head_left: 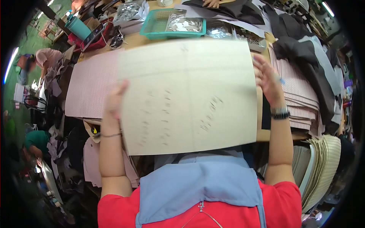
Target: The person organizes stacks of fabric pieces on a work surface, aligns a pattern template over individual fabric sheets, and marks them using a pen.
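Note:
A large cream board with blurred handwriting is raised in front of my chest, over the table. My left hand grips its left edge, the fingers partly hidden and blurred. At the right edge, my right hand has its fingers apart and upright; whether it touches the board is hard to tell. A pink patterned sheet lies on the table to the left, partly behind the board.
A teal basket with a bag of small pieces is beyond the board. Pink sheets and dark fabric are stacked right. Cream sheets stand lower right. A turquoise bottle stands back left. Another person's hand is at the top.

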Demonstrator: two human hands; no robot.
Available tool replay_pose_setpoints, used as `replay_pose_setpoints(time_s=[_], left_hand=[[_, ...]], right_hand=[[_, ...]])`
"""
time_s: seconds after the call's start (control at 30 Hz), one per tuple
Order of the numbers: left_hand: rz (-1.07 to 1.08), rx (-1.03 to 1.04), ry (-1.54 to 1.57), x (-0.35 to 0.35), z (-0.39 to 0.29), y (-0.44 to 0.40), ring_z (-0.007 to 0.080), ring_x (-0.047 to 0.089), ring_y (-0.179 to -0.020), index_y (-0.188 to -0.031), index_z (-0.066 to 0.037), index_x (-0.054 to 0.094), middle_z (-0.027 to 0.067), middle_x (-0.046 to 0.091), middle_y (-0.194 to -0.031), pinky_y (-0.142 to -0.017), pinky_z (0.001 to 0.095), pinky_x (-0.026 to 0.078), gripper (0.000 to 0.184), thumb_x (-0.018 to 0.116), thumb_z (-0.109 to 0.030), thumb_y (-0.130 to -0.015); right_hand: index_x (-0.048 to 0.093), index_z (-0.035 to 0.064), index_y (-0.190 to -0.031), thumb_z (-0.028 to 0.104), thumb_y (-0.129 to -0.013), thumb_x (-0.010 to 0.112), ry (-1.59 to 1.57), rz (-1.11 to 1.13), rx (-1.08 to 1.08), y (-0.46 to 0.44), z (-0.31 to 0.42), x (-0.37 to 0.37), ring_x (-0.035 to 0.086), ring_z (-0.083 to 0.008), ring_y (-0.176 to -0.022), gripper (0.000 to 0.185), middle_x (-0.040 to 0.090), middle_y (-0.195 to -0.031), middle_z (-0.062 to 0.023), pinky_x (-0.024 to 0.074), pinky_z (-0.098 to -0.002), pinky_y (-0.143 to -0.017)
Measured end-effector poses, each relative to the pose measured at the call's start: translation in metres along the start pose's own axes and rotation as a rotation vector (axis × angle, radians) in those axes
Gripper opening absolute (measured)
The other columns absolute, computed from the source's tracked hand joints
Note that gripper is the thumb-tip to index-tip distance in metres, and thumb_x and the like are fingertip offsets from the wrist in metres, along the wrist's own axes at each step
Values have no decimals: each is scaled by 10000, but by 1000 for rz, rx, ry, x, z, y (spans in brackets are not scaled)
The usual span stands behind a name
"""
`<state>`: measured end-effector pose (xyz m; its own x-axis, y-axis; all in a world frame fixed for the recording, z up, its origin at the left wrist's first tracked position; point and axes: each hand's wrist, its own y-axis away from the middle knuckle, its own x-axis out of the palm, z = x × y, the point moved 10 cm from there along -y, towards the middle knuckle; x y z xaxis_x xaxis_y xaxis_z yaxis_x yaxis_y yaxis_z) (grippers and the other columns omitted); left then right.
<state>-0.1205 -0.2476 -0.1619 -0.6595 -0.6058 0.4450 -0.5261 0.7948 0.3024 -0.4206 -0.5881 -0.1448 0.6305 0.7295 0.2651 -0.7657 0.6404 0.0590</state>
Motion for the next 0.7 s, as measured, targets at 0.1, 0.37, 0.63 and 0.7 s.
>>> replay_pose_setpoints(time_s=[0.1,0.37,0.63,0.7], left_hand=[[-64,-161,-74,0,57,-28,208,618,-1053,-1274,38,491,142,610,-1193,-887,335,522,386,506,-210,-979],[-111,-87,-200,1,54,-57,196,612,-1071,-1290,24,463,149,602,-1214,-895,321,523,346,448,-158,-997],[-261,171,-1044,3,7,-85,158,577,-732,-1110,58,630,55,605,-823,-671,295,489,392,685,-233,-855],[-318,271,-1185,7,-4,-87,141,556,-709,-1124,63,630,44,591,-793,-657,281,475,440,726,-235,-815]], right_hand=[[489,-5,-1321,195,-860,709,594,-227,-2,32,-15,-15,578,-67,-810,549,618,-1067,-67,482,-176,-654],[565,-38,-1238,130,-785,780,799,-315,-87,37,-37,-25,563,-79,-771,529,586,-861,-11,481,-214,-696],[594,2,-1207,171,-756,800,820,-325,-55,6,-25,-36,534,-79,-711,523,565,-830,-3,463,-221,-640],[607,24,-1183,189,-738,809,990,-323,-114,1,-14,-27,555,-120,-729,516,584,-833,-26,476,-251,-655]])
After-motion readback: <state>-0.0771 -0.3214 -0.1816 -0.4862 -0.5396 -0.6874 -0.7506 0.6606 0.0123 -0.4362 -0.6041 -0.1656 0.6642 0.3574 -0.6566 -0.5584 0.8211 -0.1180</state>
